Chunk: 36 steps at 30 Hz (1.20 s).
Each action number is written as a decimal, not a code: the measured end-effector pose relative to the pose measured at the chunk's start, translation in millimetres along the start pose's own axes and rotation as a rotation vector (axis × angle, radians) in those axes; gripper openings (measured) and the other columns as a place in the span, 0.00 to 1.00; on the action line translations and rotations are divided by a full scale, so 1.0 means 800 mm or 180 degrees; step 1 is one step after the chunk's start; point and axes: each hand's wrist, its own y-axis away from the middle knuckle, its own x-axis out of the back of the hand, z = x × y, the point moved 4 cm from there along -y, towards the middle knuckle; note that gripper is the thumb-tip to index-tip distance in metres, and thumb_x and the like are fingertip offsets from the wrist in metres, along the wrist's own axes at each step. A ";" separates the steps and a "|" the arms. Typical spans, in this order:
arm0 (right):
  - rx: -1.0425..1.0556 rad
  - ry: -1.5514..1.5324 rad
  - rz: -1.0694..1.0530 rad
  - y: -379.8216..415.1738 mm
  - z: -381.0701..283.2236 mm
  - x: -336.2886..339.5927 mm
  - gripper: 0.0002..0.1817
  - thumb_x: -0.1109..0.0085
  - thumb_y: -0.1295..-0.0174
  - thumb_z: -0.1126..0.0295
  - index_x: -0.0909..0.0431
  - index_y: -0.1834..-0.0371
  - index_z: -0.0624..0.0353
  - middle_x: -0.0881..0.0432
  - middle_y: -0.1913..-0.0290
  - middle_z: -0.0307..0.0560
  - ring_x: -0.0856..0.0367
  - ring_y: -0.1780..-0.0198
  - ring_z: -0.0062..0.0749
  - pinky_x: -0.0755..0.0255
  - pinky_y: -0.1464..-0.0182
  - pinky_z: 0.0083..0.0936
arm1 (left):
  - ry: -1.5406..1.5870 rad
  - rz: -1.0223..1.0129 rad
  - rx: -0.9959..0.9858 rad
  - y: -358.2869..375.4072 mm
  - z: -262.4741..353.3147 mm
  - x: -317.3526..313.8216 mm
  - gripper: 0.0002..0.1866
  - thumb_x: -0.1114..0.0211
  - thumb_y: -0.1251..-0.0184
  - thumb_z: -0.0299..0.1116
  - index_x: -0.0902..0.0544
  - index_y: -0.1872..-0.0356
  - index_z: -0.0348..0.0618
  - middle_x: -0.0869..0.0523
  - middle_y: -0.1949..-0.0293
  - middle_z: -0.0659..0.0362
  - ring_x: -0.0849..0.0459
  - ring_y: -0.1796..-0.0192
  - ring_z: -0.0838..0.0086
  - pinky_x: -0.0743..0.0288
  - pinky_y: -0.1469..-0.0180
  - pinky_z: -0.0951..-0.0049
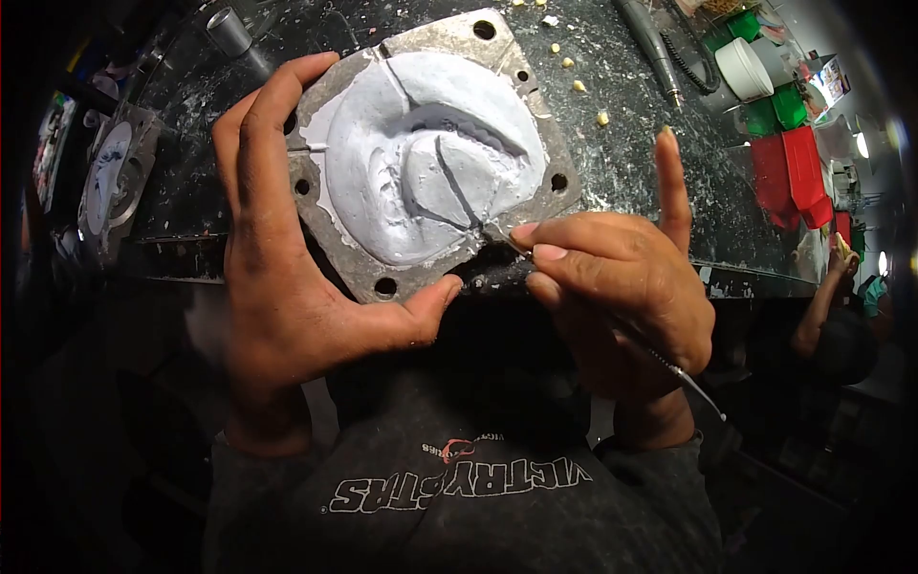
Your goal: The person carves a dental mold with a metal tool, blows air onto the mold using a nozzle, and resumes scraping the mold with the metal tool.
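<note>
A square metal dental flask half (449,38), with holes at its corners, is tilted up near the bench's front edge. Pale grey plaster (354,191) fills it, moulded into a curved ridge around a rounded middle. A dark groove runs down that middle to the lower rim. My left hand (273,239) grips the flask, fingers along its left side and thumb at the bottom edge. In my right hand (636,277) is a thin metal dental carver (696,392), pinched between thumb and fingers, one finger raised. Its working tip meets the plaster's lower edge by the groove.
Another plaster-filled flask part (120,177) stands at left, near a metal cylinder (229,34). Small yellowish pieces (579,86) dot the black bench (631,163). A handpiece (648,46), white tub (744,71) and red bins (794,177) lie right. Another person's arm (815,304) shows far right.
</note>
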 end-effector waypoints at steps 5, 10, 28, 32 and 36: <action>-0.0008 0.0472 -0.0184 -0.006 -0.017 0.001 0.09 0.28 0.37 0.73 0.18 0.57 0.55 0.08 0.60 0.46 0.09 0.58 0.32 0.57 0.17 0.62 | 0.0055 0.0000 -0.0100 0.001 -0.002 0.000 0.63 0.19 0.76 0.33 0.36 0.24 0.37 0.32 0.33 0.51 0.27 0.30 0.59 0.31 0.25 0.58; -0.0106 0.0212 0.0030 -0.002 -0.003 -0.008 0.09 0.28 0.35 0.73 0.18 0.56 0.57 0.08 0.60 0.47 0.08 0.58 0.33 0.59 0.17 0.60 | 0.0110 0.0044 -0.0044 0.001 0.000 0.000 0.63 0.18 0.76 0.33 0.35 0.24 0.36 0.32 0.33 0.51 0.27 0.30 0.60 0.32 0.25 0.59; -0.0138 0.0180 -0.0034 0.002 -0.002 -0.005 0.08 0.30 0.32 0.70 0.19 0.54 0.56 0.08 0.59 0.47 0.08 0.56 0.34 0.52 0.19 0.60 | -0.0016 0.0017 -0.0025 0.000 -0.002 0.001 0.63 0.20 0.78 0.32 0.35 0.25 0.38 0.31 0.34 0.51 0.27 0.30 0.59 0.32 0.24 0.59; -0.0048 0.0590 -0.0019 -0.003 -0.015 -0.002 0.08 0.30 0.32 0.71 0.19 0.55 0.56 0.08 0.60 0.45 0.08 0.56 0.32 0.57 0.17 0.59 | 0.0081 0.0037 -0.0077 0.000 -0.004 0.001 0.63 0.19 0.78 0.34 0.35 0.25 0.37 0.31 0.33 0.51 0.27 0.30 0.60 0.32 0.24 0.59; -0.0039 0.0440 0.0078 0.000 -0.009 -0.005 0.06 0.32 0.31 0.71 0.19 0.54 0.55 0.08 0.61 0.46 0.08 0.56 0.33 0.61 0.17 0.57 | 0.0204 0.0028 -0.0086 0.001 -0.005 0.001 0.63 0.19 0.77 0.34 0.35 0.25 0.37 0.31 0.33 0.51 0.27 0.29 0.60 0.32 0.24 0.59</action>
